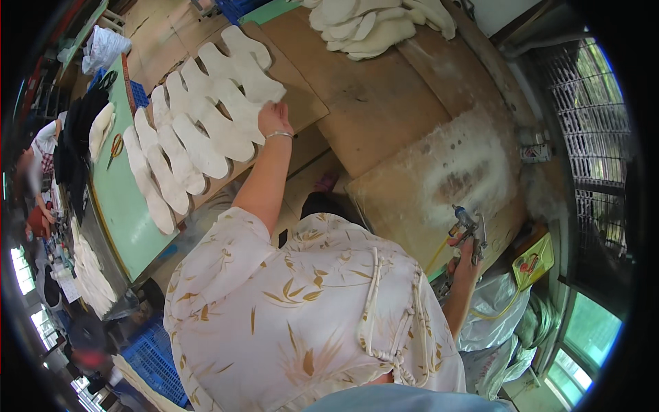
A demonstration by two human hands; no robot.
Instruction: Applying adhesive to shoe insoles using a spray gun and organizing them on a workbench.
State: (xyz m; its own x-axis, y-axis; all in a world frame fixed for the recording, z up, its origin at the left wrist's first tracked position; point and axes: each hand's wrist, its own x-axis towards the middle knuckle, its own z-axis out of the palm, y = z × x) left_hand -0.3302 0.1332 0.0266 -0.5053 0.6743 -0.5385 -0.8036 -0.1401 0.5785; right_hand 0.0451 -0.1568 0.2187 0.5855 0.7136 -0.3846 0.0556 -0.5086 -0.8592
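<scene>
My left hand [276,119] is closed at the near end of a cream-coloured insole [259,84], its fingertips pinching the edge. That insole lies at the right end of two overlapping rows of fleecy insoles [184,137], laid out on brown board and a green tabletop. At the right, my right hand [465,262] is wrapped round a metal spray gun [467,221] with a blue part near its nozzle. A yellow hose [436,255] runs by the gun. Below its nozzle is a brown board [412,185] coated with whitish residue.
A heap of insoles [371,27] sits at the far side of the board-covered table. Orange-handled scissors [115,147] lie on the green tabletop [123,206] at left. A can [535,152] stands by the right wall near a barred window [590,117]. A blue crate [154,360] is at lower left.
</scene>
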